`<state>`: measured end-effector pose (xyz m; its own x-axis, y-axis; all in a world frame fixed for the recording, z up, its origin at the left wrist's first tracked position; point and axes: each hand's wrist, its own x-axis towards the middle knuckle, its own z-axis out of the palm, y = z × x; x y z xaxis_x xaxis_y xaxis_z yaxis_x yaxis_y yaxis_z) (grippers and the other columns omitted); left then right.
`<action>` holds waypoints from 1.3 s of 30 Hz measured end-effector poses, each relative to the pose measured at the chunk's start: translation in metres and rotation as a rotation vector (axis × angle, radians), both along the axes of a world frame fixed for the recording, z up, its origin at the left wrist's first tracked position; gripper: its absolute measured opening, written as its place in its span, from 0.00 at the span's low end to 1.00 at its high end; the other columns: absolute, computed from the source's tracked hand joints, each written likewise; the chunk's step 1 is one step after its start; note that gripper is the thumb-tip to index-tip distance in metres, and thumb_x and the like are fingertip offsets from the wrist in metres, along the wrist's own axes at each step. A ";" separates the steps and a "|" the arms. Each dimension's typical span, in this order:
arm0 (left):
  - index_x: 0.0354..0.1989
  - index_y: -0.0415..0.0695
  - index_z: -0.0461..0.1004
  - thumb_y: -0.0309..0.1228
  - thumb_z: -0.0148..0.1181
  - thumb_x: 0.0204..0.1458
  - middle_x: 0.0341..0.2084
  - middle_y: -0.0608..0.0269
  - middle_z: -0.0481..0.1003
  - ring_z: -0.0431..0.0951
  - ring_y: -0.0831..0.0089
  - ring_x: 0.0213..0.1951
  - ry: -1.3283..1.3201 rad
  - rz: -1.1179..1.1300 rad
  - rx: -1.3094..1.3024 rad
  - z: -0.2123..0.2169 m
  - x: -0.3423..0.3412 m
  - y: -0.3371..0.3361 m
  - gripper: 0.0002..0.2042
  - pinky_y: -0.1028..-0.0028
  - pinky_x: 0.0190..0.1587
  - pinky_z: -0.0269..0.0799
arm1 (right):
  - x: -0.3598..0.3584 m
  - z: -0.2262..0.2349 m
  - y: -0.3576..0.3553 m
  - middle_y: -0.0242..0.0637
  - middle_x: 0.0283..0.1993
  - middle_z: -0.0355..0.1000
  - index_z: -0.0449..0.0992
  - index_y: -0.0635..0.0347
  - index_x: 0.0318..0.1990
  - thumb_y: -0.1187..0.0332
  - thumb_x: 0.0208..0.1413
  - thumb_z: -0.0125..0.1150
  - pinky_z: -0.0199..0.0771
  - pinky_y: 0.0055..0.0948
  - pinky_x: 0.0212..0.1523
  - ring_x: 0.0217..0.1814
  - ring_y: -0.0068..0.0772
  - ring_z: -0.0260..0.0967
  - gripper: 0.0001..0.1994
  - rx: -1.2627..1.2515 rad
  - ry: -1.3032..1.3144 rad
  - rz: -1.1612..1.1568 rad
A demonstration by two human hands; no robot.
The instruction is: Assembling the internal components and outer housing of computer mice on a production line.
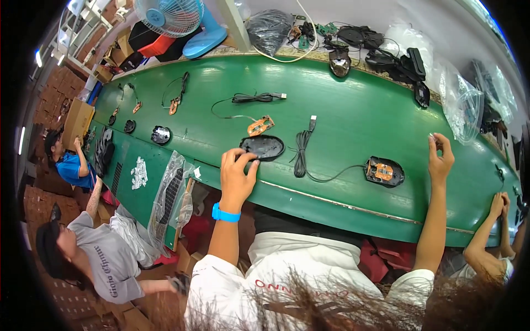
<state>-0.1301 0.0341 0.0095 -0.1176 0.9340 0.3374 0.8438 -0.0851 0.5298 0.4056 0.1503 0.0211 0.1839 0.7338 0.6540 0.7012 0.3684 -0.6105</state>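
Left hand [236,175]: rests on the near edge of the black shell [263,147], fingers [249,163] curled lightly against its rim, touching rather than clamped round it.
Right hand [440,159]: raised above the desk [353,118] at the right, fingers pinched together near the top; whether something small sits between them is too small to tell.
Shell: lies hollow side up near the middle of the desk, just near of the orange board [260,126].
Board: wired to a thin cable [243,100] that runs far and ends in a bundled coil with a plug.
Open mouse [383,171]: right of centre, its own orange board showing, its cable [302,151] looping left to a bundle beside the shell.
Risk, snag: the two cables lie close to the shell; dragging the shell could catch a loop and pull the board or the open mouse along.
Risk, slip: the left fingers hold only the rim, so the shell may tip or skid on the smooth green surface.
Risk, drop: anything pinched in the right hand could fall and be lost among the parts.
Others: people sit at the left and far right edges.
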 end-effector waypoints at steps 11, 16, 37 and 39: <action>0.59 0.46 0.74 0.24 0.65 0.44 0.61 0.46 0.67 0.68 0.46 0.61 -0.023 -0.011 0.171 0.006 0.022 -0.013 0.28 0.53 0.62 0.66 | -0.054 0.021 -0.008 0.31 0.36 0.79 0.83 0.66 0.45 0.75 0.62 0.66 0.72 0.18 0.40 0.38 0.16 0.72 0.06 -0.127 0.026 0.244; 0.66 0.47 0.69 0.26 0.62 0.43 0.64 0.46 0.66 0.66 0.45 0.64 0.035 0.001 0.100 0.007 0.020 -0.017 0.35 0.52 0.64 0.64 | -0.183 0.059 -0.029 0.41 0.38 0.82 0.84 0.63 0.46 0.76 0.59 0.67 0.78 0.26 0.45 0.41 0.31 0.81 0.09 -0.238 -0.061 0.643; 0.57 0.50 0.78 0.26 0.62 0.45 0.64 0.47 0.67 0.68 0.45 0.63 0.049 -0.077 0.077 0.008 0.022 -0.017 0.26 0.52 0.61 0.66 | -0.341 0.024 -0.021 0.42 0.36 0.75 0.82 0.60 0.38 0.66 0.56 0.66 0.78 0.44 0.36 0.33 0.50 0.76 0.08 -0.339 -0.477 0.897; 0.55 0.50 0.79 0.26 0.62 0.45 0.64 0.46 0.67 0.68 0.45 0.63 0.063 -0.087 0.092 0.008 0.022 -0.017 0.24 0.52 0.61 0.67 | -0.333 0.032 -0.024 0.42 0.35 0.75 0.82 0.61 0.38 0.66 0.56 0.67 0.78 0.43 0.34 0.32 0.49 0.76 0.08 -0.319 -0.443 0.894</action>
<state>-0.1084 0.0170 0.0174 -0.0133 0.9046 0.4260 0.8624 -0.2052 0.4627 0.0723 0.1267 0.0527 -0.7194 0.6346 0.2824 0.4374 0.7297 -0.5256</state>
